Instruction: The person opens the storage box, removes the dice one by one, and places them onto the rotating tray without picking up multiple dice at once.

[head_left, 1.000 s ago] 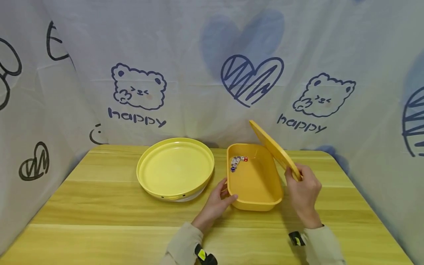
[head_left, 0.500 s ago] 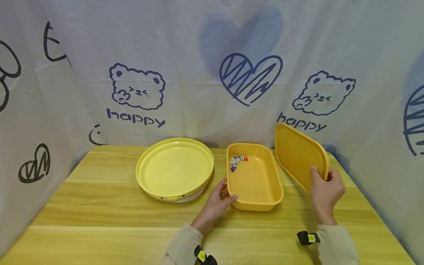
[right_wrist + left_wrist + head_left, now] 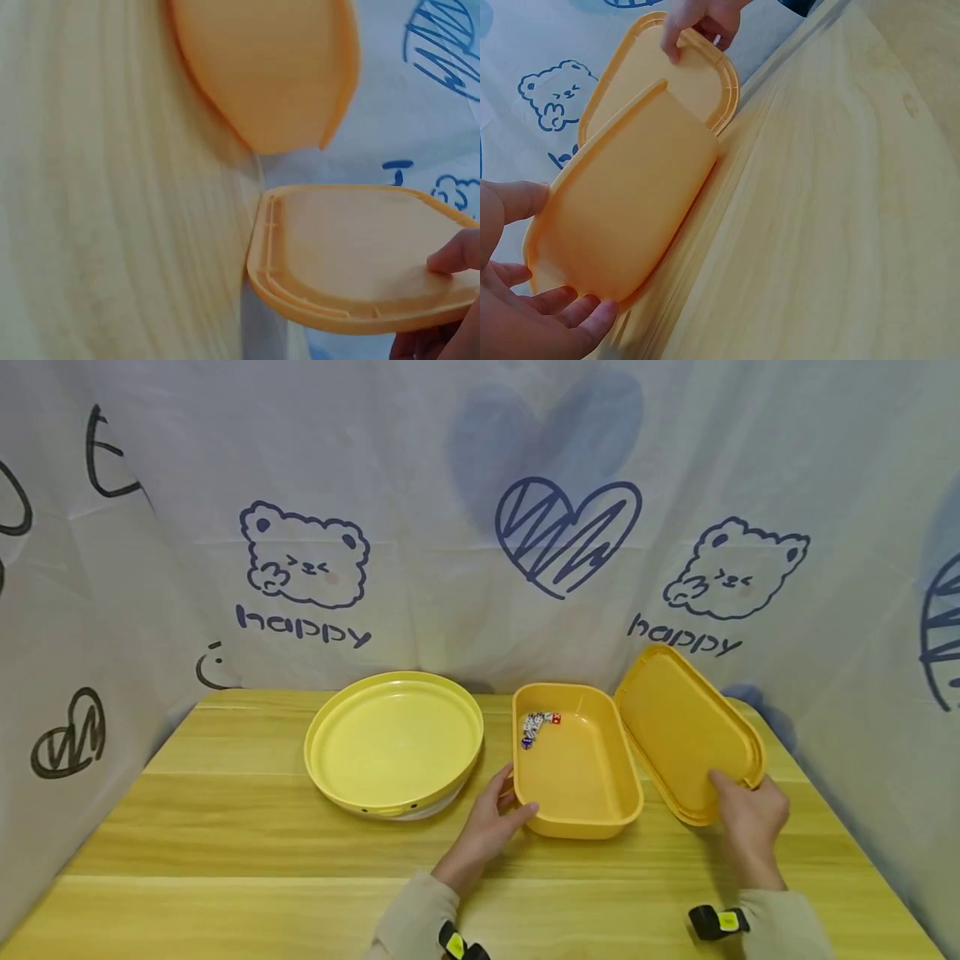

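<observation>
An orange-yellow plastic box stands uncovered on the table, with several small dice at its back left. My left hand holds its near left corner, thumb at the rim and fingers along the wall; the left wrist view shows those fingertips against the box. On the right, my right hand grips the matching lid by its near right edge. The thumb lies on the lid's ridged inner face, which is tilted up, and the other fingers are behind it.
Left of the box sits a round pale-yellow tray with a raised rim. The wooden table ends at the back against a white curtain printed with bears and hearts.
My right hand has carried the lid rightward off the box's side, turned its inner face into view, and lowered it toward the table. The left hand and box have stayed put.
</observation>
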`<move>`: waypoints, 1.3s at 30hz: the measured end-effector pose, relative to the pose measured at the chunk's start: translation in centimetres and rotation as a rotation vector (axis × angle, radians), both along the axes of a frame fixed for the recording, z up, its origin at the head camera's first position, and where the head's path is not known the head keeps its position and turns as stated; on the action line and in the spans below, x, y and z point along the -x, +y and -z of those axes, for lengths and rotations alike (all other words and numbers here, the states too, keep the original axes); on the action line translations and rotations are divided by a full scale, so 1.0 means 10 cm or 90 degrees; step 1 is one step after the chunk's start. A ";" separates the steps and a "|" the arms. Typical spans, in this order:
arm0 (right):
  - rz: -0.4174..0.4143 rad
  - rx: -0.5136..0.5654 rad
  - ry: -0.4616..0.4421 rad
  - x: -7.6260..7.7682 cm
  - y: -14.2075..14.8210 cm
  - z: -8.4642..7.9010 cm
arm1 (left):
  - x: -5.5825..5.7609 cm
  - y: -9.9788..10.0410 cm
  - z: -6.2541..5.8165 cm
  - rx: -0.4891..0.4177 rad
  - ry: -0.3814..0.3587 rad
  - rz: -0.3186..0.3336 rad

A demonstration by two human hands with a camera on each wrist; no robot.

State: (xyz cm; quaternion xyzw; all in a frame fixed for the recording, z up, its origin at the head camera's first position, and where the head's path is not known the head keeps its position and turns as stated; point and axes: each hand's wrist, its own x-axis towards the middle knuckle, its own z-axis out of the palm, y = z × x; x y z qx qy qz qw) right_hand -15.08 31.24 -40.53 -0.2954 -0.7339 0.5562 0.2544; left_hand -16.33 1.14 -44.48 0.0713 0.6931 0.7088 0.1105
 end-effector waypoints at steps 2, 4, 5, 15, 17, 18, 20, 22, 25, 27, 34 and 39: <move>-0.002 0.022 -0.008 0.01 0.04 0.02 | -0.01 0.00 0.00 -0.005 0.001 0.000; -0.009 0.047 -0.008 0.03 0.06 0.04 | -0.02 0.01 0.00 -0.009 0.002 0.001; -0.015 0.057 -0.012 0.03 0.07 0.05 | -0.02 0.01 0.00 -0.009 0.003 0.001; -0.047 0.024 -0.095 -0.04 0.28 0.23 | -0.02 0.05 0.03 -0.006 -0.001 0.004; -0.066 -0.010 -0.140 -0.06 0.34 0.23 | 0.00 0.05 0.01 0.001 0.000 0.004; -0.079 -0.027 -0.162 -0.07 0.38 0.23 | 0.00 0.05 0.00 0.002 0.001 0.004; -0.103 -0.059 -0.197 -0.09 0.43 0.21 | 0.01 0.05 -0.02 0.007 0.000 0.003; -0.118 -0.083 -0.218 -0.09 0.46 0.19 | 0.01 0.05 -0.03 0.007 0.002 0.002; -0.126 -0.093 -0.213 -0.09 0.47 0.18 | 0.01 0.05 -0.04 0.010 -0.003 0.002; -0.128 -0.094 -0.207 -0.08 0.47 0.18 | 0.01 0.05 -0.03 0.012 -0.005 0.002; -0.126 -0.121 -0.203 -0.07 0.45 0.19 | -0.05 -0.04 -0.09 0.049 0.030 -0.028; -0.100 -0.148 -0.166 -0.07 0.39 0.19 | -0.13 -0.35 -0.23 0.093 0.136 -0.009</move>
